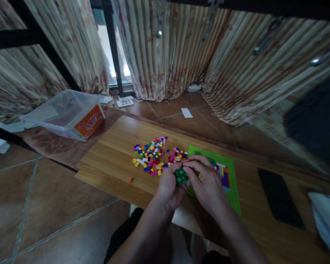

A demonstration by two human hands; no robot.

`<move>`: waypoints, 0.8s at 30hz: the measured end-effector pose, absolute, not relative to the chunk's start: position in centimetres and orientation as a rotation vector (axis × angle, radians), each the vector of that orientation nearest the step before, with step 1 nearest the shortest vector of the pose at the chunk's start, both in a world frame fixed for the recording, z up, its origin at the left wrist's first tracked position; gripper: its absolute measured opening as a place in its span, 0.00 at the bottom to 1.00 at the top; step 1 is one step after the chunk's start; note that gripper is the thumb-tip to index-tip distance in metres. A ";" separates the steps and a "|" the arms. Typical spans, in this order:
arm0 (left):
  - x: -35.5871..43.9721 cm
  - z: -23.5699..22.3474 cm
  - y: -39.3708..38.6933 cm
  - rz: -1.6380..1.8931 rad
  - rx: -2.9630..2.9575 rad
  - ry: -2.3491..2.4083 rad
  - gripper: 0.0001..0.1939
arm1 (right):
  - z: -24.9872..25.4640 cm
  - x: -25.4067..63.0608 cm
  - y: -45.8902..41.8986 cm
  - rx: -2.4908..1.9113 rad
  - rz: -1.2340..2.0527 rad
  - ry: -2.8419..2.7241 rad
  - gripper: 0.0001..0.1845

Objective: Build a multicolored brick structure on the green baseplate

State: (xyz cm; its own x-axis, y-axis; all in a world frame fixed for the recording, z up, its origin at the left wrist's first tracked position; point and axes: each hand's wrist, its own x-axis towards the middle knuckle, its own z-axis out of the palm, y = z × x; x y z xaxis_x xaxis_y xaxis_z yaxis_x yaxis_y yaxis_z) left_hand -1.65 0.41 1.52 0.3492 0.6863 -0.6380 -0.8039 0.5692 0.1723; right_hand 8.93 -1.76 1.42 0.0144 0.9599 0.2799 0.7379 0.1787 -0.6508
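My left hand [169,183] and my right hand [206,179] meet over a low wooden table [112,154]. A clump of small green bricks [180,176] sits between them; my left fingers curl around it and my right fingers pinch at its top. Under my right hand lies a green baseplate [231,183] with a short block of red, blue, yellow and orange bricks [224,175] fixed on it. A pile of loose multicoloured bricks [151,156] lies just left of the hands.
A clear plastic tub with an orange label [71,113] stands on the floor at the left. One orange brick [130,180] lies alone near the table's front edge. A black phone [280,198] and a white cloth [328,220] lie at the right. Curtains hang behind.
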 end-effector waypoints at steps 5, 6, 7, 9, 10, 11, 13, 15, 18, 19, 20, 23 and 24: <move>0.6 1.5 0.1 0.885 -0.185 0.761 0.09 | 1.7 12.4 -3.0 -1.595 0.560 -1.804 0.13; 1.0 1.5 0.1 0.858 -0.181 0.756 0.10 | 1.8 13.2 -3.3 -1.579 0.596 -1.813 0.13; 1.4 1.5 0.0 0.829 -0.174 0.750 0.10 | 1.9 13.9 -3.5 -1.565 0.625 -1.816 0.13; 2.2 1.5 -0.1 0.780 -0.156 0.727 0.11 | 2.0 15.3 -3.9 -1.553 0.670 -1.803 0.14; 2.5 1.4 -0.2 0.761 -0.146 0.711 0.12 | 2.0 15.8 -4.0 -1.549 0.690 -1.791 0.14; 2.8 1.4 -0.2 0.747 -0.136 0.691 0.12 | 2.0 16.3 -4.1 -1.543 0.709 -1.777 0.14; 3.4 1.4 -0.4 0.738 -0.120 0.646 0.13 | 1.9 17.1 -4.3 -1.515 0.739 -1.747 0.12; 3.9 1.5 -0.4 0.734 -0.113 0.616 0.14 | 1.8 17.5 -4.4 -1.478 0.746 -1.711 0.10; 4.3 1.6 -0.4 0.750 -0.120 0.626 0.14 | 1.7 17.7 -4.3 -1.449 0.715 -1.651 0.09; 4.3 1.5 -0.4 0.757 -0.120 0.641 0.14 | 1.6 17.8 -4.3 -1.452 0.689 -1.613 0.09; 4.3 1.5 -0.3 0.768 -0.118 0.664 0.13 | 1.7 17.9 -4.2 -1.458 0.656 -1.559 0.08; 4.1 1.2 -0.1 0.838 -0.096 0.775 0.11 | 1.6 18.4 -3.9 -1.494 0.519 -1.338 0.07; 4.1 1.1 -0.1 0.871 -0.086 0.804 0.11 | 1.5 18.7 -3.8 -1.508 0.477 -1.274 0.07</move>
State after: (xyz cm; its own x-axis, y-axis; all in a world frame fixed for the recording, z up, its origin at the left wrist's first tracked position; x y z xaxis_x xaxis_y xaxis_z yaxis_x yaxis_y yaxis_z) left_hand 4.06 -0.05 1.12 0.3764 0.6495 -0.6606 -0.7109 0.6598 0.2436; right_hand 18.70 -3.78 1.54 0.3521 0.8830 0.3104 0.4626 0.1241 -0.8778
